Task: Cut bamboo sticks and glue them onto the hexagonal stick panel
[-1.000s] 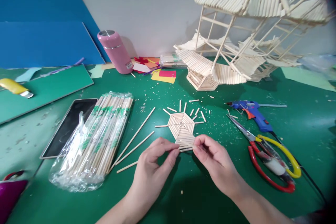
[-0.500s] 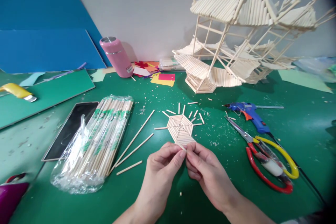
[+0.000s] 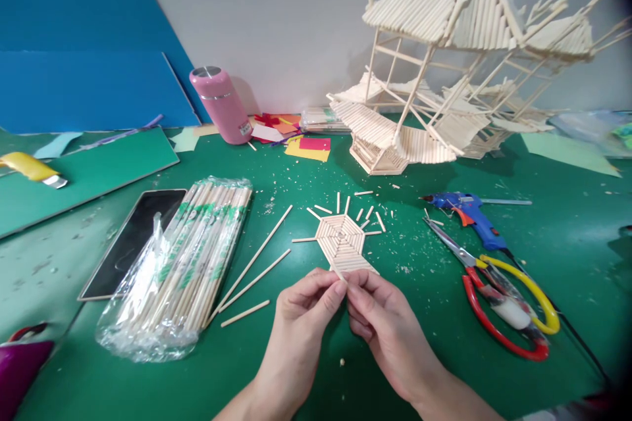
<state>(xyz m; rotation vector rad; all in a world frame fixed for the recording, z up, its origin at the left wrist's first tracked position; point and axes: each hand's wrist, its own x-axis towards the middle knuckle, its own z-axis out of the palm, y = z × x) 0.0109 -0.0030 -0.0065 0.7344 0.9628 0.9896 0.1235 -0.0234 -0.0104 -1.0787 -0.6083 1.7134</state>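
Between the fingertips of my left hand (image 3: 309, 316) and my right hand (image 3: 388, 322) is a short wooden stick (image 3: 338, 273). Both hands are closed in a pinch on it, and the fingers hide part of it. Just beyond them, a web-shaped panel of wooden sticks (image 3: 340, 237) lies flat on the green table, with several spokes jutting from its far side. My fingers cover the panel's near edge, so I cannot tell whether they touch it. Several short cut sticks (image 3: 380, 222) lie around it.
To the left are loose long sticks (image 3: 254, 279), a bag of sticks (image 3: 197, 256) and a phone (image 3: 128, 243). Scissors (image 3: 503, 302) and a blue glue gun (image 3: 467, 210) lie right. Behind stand a stick pavilion (image 3: 439, 20) and a pink flask (image 3: 222, 105). A cutter (image 3: 32, 168) lies far left.
My right hand has shifted slightly left, closer to my left fingertips. The stick is still pinched, its angle a little steeper. The camera view has moved slightly.
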